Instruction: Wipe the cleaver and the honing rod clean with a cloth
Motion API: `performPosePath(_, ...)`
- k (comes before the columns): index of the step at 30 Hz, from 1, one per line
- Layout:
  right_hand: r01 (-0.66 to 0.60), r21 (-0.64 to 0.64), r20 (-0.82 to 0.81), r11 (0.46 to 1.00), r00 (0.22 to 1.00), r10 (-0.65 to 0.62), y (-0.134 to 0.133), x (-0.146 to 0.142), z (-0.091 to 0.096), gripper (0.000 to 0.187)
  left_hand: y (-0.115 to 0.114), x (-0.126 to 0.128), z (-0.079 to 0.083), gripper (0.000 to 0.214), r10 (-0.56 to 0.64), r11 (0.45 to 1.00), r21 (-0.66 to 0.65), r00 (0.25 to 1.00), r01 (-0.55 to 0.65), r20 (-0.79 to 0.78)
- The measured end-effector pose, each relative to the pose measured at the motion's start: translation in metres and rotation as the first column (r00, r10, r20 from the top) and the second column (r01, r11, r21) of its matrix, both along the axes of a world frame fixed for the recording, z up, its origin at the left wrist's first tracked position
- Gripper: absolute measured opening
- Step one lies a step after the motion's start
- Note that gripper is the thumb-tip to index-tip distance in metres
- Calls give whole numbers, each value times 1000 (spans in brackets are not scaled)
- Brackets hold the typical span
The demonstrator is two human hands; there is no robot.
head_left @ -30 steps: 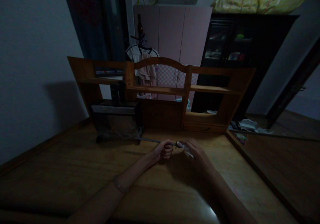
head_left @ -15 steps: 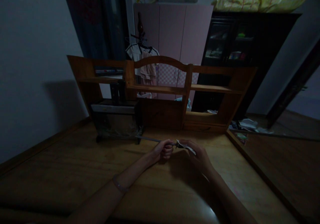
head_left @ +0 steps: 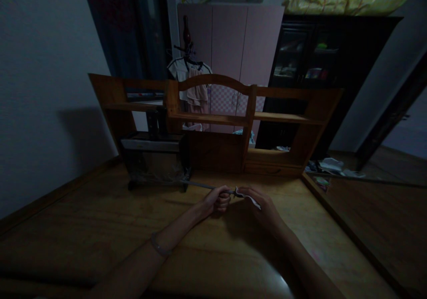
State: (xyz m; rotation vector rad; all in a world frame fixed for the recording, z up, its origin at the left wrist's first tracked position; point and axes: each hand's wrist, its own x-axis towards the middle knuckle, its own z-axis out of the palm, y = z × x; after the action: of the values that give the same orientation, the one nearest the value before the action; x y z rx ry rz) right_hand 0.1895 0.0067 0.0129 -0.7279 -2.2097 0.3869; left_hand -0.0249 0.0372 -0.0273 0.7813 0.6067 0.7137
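Note:
A thin, sword-like grey rod extends leftward from my hands toward the black appliance, with a small dark crosspiece near its right end. My left hand is closed in a fist around the rod, just left of the crosspiece. Over the rod's right end, my right hand is curled on a thin white cloth or tissue. That end is mostly hidden by the cloth and fingers. Both hands are above the wooden surface.
A black and silver appliance stands at the left, with clear plastic around its base. Behind my hands is a wooden shelf unit. A raised wooden edge runs along the right side. Hanging clothes and wardrobes stand beyond.
My right hand and the white cloth have shifted slightly at the rod's right end; the cloth now lies closer around it. My left hand has stayed almost still.

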Motion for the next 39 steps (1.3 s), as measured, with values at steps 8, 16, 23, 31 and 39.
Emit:
performPosePath(8, -42, -33, 52, 999, 998, 43, -4, 3, 6, 61, 4, 0, -4, 49, -21, 1000, 15, 999, 22, -49)
performPosePath(16, -67, -8, 97, 998, 993, 67, -6, 4, 12, 62, 2, 0, -3, 47, 0, 999, 33, 998, 2, -62)
performPosePath(23, -86, -29, 90, 996, 992, 89, -9, 5, 14, 68, 3, 0, -2, 50, -7, 1000, 2, 996, 7, -86)
performPosePath(31, -96, -11, 72, 995, 993, 97, -8, 4, 13, 68, 5, -1, -4, 50, -31, 1000, 1, 999, 31, -43)
performPosePath(39, -58, -71, -25, 996, 998, 56, -5, 1, 8, 34, 10, -2, -9, 48, -60, 998, -23, 998, 61, 10)
